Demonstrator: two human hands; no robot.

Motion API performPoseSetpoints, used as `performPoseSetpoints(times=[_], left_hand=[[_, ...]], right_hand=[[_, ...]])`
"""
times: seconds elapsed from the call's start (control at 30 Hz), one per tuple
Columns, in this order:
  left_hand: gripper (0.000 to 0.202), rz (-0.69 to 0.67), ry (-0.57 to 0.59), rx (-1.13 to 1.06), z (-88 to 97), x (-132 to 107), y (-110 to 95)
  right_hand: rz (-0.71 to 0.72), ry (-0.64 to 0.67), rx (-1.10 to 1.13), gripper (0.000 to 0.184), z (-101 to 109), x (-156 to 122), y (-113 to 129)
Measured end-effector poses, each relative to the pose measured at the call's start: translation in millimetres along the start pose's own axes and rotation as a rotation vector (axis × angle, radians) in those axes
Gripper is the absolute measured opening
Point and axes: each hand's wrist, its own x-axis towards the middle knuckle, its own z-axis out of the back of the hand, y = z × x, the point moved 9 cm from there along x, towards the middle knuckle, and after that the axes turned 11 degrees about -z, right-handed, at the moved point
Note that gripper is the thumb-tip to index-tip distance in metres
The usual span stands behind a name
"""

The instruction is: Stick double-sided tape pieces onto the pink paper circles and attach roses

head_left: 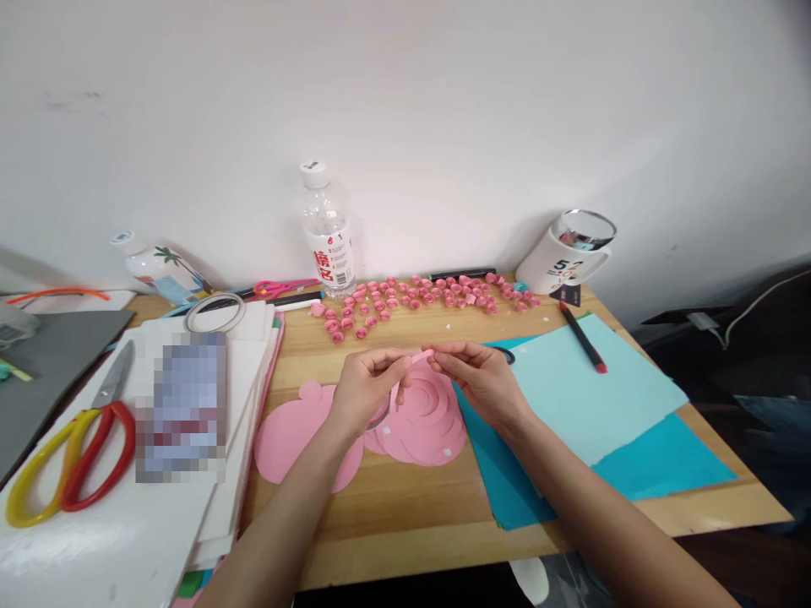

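Between my two hands stretches a pink paper strip point(421, 358), held above the table. My left hand point(371, 384) pinches one end of it between thumb and fingers. At the other end my right hand point(481, 376) grips it with the fingertips. Below them lie pink paper spirals point(427, 422), cut in rings, with small white squares on some. Pink paper circles point(285, 435) rest to the left, partly behind my left forearm. Many small rolled pink paper roses point(415, 291) are spread along the back of the table.
A clear bottle point(328, 232) and a white mug point(563, 253) stand by the wall. Turquoise paper sheets point(665, 464) and a dark red-tipped marker point(583, 338) lie at right. Scissors point(76, 460), a blurred-out rectangular item point(188, 405) and a tape roll point(215, 313) rest on white paper at left.
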Motion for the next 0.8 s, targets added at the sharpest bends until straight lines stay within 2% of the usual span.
performPoseSetpoints(times=[0.13, 0.33, 0.63, 0.8], left_hand=[[0.020, 0.005, 0.021, -0.008, -2.8, -0.6, -0.6], [0.018, 0.000, -0.008, 0.002, -0.5, -1.1, -1.4], [0.022, -0.036, 0.056, -0.010, -5.1, -0.7, -4.0], [0.021, -0.042, 0.031, -0.008, -2.6, 0.0, -4.1]], right_hand=[[0.012, -0.011, 0.019, 0.022, 1.6, 0.4, 1.5], [0.023, 0.001, 0.035, 0.017, 2.1, 0.5, 2.2], [0.045, -0.004, 0.052, 0.018, -0.9, -1.6, 4.0], [0.036, -0.021, 0.076, 0.020, 3.0, 0.0, 0.4]])
